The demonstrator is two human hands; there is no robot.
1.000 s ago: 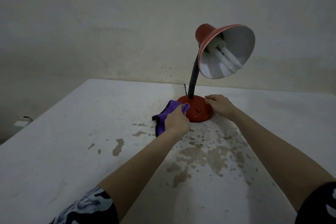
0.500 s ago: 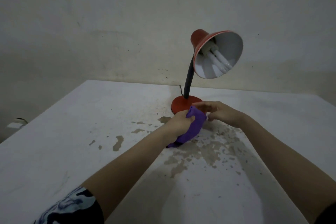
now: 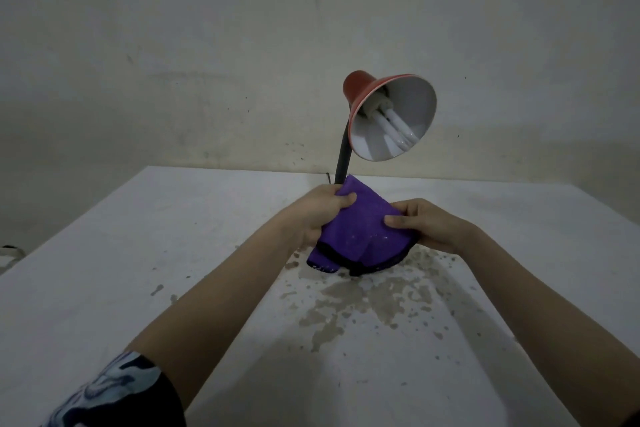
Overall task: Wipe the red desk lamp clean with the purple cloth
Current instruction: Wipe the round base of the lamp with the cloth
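Observation:
The red desk lamp stands at the back of the white table, its shade tilted toward me with white bulbs showing inside and a black neck below. The purple cloth, edged in black, hangs in front of the lamp and hides its red base. My left hand grips the cloth's left side with the thumb on top. My right hand pinches its right side. Both hands hold the cloth just above the tabletop, apart from the lamp.
The white table has worn, stained patches below the cloth. A bare wall rises right behind the table's far edge. A small pale object lies off the table's left side.
My left hand lifted the cloth off the lamp base and drew it toward me. My right hand left the base and took hold of the cloth's right side.

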